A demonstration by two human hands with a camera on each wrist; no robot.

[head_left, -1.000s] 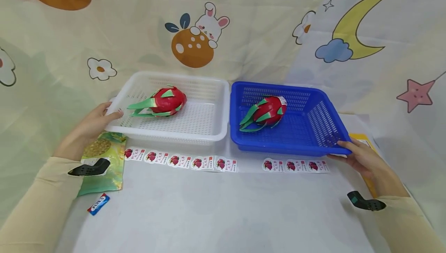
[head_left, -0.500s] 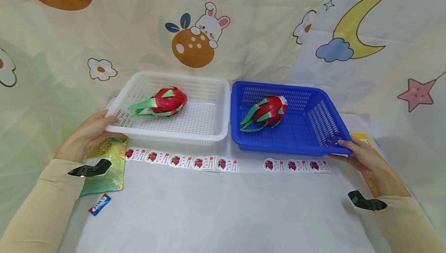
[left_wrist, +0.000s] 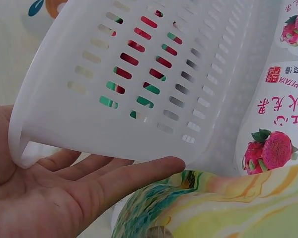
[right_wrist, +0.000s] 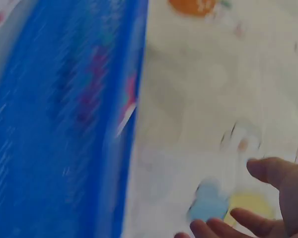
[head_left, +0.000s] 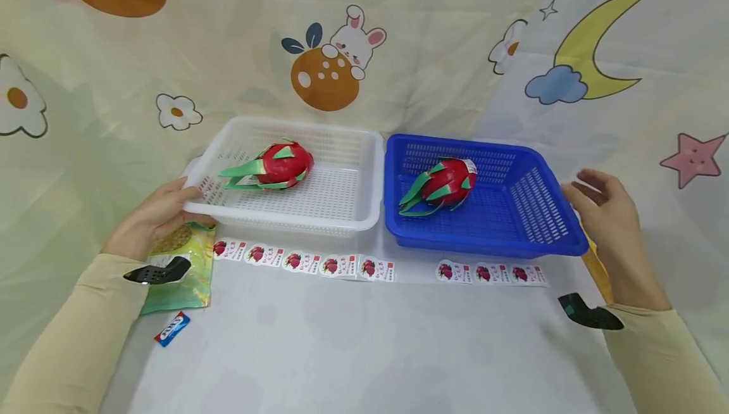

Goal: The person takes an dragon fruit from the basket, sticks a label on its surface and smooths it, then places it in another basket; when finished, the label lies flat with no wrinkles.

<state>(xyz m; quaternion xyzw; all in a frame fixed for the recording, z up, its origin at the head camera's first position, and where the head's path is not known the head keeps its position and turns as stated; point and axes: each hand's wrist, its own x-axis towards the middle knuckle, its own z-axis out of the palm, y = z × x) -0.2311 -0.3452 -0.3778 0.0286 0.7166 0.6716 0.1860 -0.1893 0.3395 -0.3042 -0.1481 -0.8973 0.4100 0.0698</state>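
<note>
The left hand (head_left: 156, 214) is touching the white basket (head_left: 290, 218) at its near left corner, one digit reaching over by the rim and another lying below. In the left wrist view the palm is facing the corner and the nearest digit is stretching out straight beneath it; whether the hand is gripping or only supporting, one cannot tell. The right hand (head_left: 609, 214) is hanging just beside the right end of the blue basket (head_left: 501, 211), apart from its rim. Its fingers are curving loosely and holding nothing, and the right wrist view, blurred over the basket, is showing thumb and fingers spread.

The two baskets are sitting side by side at the back of the table (head_left: 364, 351), the white one on the left. A red fruit (head_left: 285, 165) is lying in the white basket, its green leaves pointing left; a second fruit (head_left: 450, 183) is lying in the blue basket's left part, its leaves pointing left and nearer. Stickers (head_left: 302, 262) are running along in front of both. A green and yellow bag (head_left: 188, 290) is lying below the left hand, and a small blue and red packet (head_left: 172, 329) is lying near it. Something yellow (head_left: 598, 271) is showing beside the right hand.
</note>
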